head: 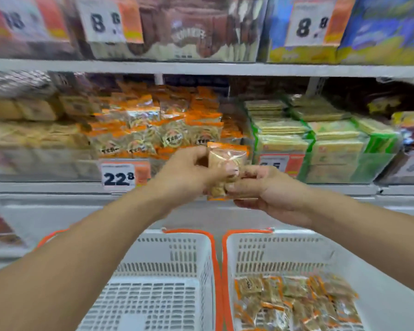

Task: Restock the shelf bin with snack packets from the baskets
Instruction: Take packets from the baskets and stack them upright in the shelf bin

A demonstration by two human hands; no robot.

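Observation:
Both hands hold one orange-and-clear snack packet [226,163] upright in front of the shelf bin [158,130], which is heaped with several matching packets. My left hand [189,170] grips the packet's left side. My right hand [265,187] pinches its lower right corner from below. Two white baskets with orange handles stand below: the left basket [153,283] shows only its slotted floor, and the right basket [320,259] holds several more packets [294,304].
A price tag reading 22.8 [118,177] hangs on the bin's front. Green wafer packs [320,139] fill the bin to the right, tan biscuit packs [29,130] the left. The upper shelf [201,68] carries boxes and price cards.

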